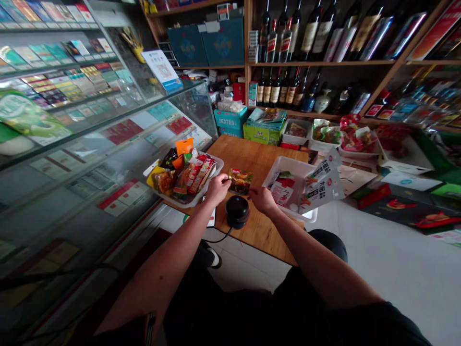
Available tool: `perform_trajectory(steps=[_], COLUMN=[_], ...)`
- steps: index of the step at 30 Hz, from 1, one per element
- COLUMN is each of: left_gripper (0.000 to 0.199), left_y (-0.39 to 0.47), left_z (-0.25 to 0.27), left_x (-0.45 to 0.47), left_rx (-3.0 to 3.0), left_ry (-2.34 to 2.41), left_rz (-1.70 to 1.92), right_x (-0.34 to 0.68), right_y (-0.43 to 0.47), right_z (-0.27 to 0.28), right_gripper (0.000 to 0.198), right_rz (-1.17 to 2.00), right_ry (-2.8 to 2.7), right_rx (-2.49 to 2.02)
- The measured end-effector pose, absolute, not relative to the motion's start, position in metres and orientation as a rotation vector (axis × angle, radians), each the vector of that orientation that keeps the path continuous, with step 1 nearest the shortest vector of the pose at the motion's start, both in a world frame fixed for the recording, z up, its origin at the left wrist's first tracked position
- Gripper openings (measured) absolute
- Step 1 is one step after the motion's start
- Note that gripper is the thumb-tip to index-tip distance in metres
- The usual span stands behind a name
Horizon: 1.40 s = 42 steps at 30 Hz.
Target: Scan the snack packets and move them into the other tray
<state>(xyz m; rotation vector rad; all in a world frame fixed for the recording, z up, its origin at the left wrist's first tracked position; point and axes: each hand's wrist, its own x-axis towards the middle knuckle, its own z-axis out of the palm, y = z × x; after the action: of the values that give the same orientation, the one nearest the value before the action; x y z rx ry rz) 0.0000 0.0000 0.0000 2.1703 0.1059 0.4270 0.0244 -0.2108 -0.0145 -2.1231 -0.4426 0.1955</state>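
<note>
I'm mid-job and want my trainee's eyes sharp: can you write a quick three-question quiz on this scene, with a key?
1. Multiple choice: the left hand pinches the gold packet at its
A) right side
B) left side

2. True or false: on the wooden table, the round black device sits beyond the packet, as seen from the head camera.

3. Fill in: the grey packs overhang the white tub on the person's ____ side.

Key: 1 B; 2 false, it sits on the near side; 3 right.
</note>
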Motion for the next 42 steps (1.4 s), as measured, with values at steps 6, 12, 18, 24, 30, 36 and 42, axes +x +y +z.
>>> perform_trajectory(steps=[6, 12, 18, 24, 30, 36, 42], left_gripper=[0.015, 0.016, 0.017, 0.027, 0.083, 0.091, 0.092], left_y=[-0.011, -0.012, -0.021, -0.032, -0.028, -0.036, -0.043], left_z=[-0.003, -0.003, 0.021, 0.031, 0.002, -0.027, -0.036], left_x=[0.004, 0.005, -0.001, -0.027, -0.084, -0.102, -0.104], left_rx=[2.188, 2.228, 2.2, 2.01, 2.193, 2.255, 2.267], left_ry=[0.066, 0.093, 0.029, 0.002, 0.021, 0.001, 0.05], left_rz=[0.423, 0.393, 0.432, 0.409, 0.252, 0.226, 0.335], right_x=[0.022, 0.022, 0.024, 0.016, -0.001, -0.019, -0.032], right_y=[-0.225, -0.221, -0.221, -0.235, -0.277, -0.322, -0.347], right_z=[-0.023, -0.026, -0.013, 0.005, 0.01, 0.003, 0.004], right_gripper=[0.021, 0.028, 0.02, 0.03, 0.039, 0.037, 0.033], right_rz=[0.136, 0.19, -0.013, -0.154, -0.258, -0.38, -0.466], right_ry=[-0.42, -0.349, -0.346, -0.272, -0.054, 0.159, 0.298], right_rx=[-2.235, -2.034, -2.084, -2.02, -1.906, -1.986, -2.144])
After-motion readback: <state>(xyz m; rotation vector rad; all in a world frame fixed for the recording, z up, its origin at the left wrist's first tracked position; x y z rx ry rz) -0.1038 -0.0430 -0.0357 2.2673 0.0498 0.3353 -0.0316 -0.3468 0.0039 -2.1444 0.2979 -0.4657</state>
